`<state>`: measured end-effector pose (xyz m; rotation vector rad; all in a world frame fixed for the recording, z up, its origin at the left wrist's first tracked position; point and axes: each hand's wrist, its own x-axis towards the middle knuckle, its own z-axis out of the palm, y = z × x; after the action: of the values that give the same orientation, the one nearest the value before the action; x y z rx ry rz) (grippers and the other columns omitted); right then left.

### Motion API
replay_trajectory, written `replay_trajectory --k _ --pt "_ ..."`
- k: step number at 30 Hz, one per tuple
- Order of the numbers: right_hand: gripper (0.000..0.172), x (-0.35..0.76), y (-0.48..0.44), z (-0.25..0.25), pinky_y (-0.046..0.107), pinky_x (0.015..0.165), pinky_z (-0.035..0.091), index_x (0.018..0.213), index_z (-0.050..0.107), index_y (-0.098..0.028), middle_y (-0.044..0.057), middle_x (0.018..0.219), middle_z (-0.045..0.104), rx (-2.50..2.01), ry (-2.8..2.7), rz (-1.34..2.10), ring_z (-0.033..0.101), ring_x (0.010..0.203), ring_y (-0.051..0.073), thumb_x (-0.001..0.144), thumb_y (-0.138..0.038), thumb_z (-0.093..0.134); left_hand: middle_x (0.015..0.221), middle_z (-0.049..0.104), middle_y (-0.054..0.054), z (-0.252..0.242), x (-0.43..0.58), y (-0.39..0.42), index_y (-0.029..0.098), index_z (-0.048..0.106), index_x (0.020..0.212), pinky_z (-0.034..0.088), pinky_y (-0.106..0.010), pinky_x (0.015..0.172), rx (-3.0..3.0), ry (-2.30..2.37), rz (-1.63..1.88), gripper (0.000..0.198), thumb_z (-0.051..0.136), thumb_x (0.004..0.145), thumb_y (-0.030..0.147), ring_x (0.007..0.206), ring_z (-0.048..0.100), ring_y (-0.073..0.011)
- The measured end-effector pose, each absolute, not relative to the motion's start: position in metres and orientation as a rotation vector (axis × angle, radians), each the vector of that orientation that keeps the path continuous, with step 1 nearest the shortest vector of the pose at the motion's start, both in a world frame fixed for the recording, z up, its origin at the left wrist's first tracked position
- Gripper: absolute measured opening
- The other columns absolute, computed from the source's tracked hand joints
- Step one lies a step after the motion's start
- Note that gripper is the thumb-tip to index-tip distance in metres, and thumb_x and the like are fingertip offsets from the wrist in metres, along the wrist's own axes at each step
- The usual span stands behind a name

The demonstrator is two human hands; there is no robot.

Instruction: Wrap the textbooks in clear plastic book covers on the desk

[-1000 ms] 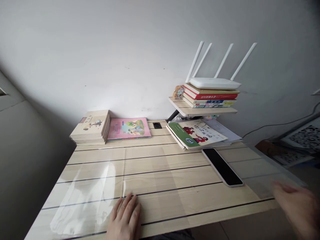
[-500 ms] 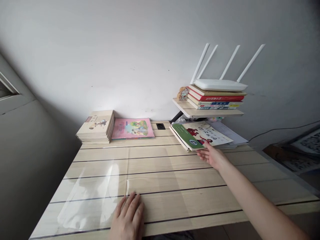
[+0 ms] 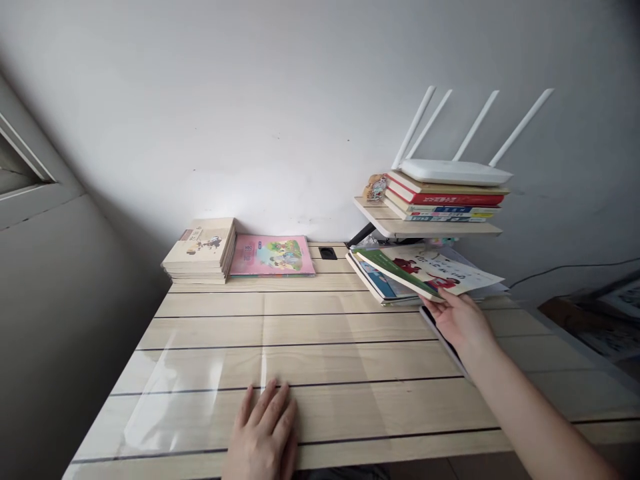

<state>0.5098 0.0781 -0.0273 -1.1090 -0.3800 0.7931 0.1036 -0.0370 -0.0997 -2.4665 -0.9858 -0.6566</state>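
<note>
My right hand grips the near edge of a green-and-white book, thumb on top and fingers beneath. That book is tilted, its near right part raised off the stack. A blue-covered book shows under it on the pile. Beside my right wrist lies a long, thin, dark object with a grey edge, partly hidden by the hand; I cannot tell its kind. My left hand rests palm down, fingers stretched out, on the clear sheet covering the table.
A pile of beige books and a pink book lie at the back left. A black socket sits near the wall. On a raised shelf stand stacked books under a white router with upright antennas.
My right hand has lifted the green-and-white book's near edge and drawn it to the right, uncovering the blue book. The thin dark object has come into sight. My left hand stays flat.
</note>
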Motion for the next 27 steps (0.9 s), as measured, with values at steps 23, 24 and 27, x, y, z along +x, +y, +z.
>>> replay_trajectory --k 23,24,27 --pt "0.055 0.405 -0.007 -0.055 0.040 0.079 0.053 0.126 0.053 -0.025 0.008 0.111 0.070 -1.174 -0.732 1.724 0.068 0.094 0.028 0.074 -0.032 0.070 0.139 0.050 -0.010 -0.093 0.112 -0.043 0.020 0.040 0.139 0.043 -0.048 0.099 -2.584 -1.337 -0.555 0.052 0.049 0.089 0.027 0.129 0.044 -0.0284" --pt "0.054 0.403 -0.007 -0.055 0.040 0.080 0.052 0.125 0.053 -0.024 0.009 0.112 0.069 -1.160 -0.750 1.736 0.067 0.096 0.028 0.074 -0.032 0.070 0.138 0.051 -0.010 -0.094 0.112 -0.043 0.020 0.038 0.141 0.043 -0.047 0.099 -2.594 -1.339 -0.563 0.053 0.048 0.089 0.027 0.129 0.043 -0.0281" --pt "0.054 0.398 -0.004 -0.058 0.039 0.081 0.051 0.125 0.053 -0.024 0.009 0.114 0.068 -1.137 -0.790 1.758 0.066 0.098 0.028 0.074 -0.032 0.070 0.137 0.052 -0.009 -0.093 0.114 -0.042 0.022 0.035 0.143 0.043 -0.047 0.099 -2.627 -1.324 -0.558 0.054 0.047 0.090 0.027 0.130 0.042 -0.0276"
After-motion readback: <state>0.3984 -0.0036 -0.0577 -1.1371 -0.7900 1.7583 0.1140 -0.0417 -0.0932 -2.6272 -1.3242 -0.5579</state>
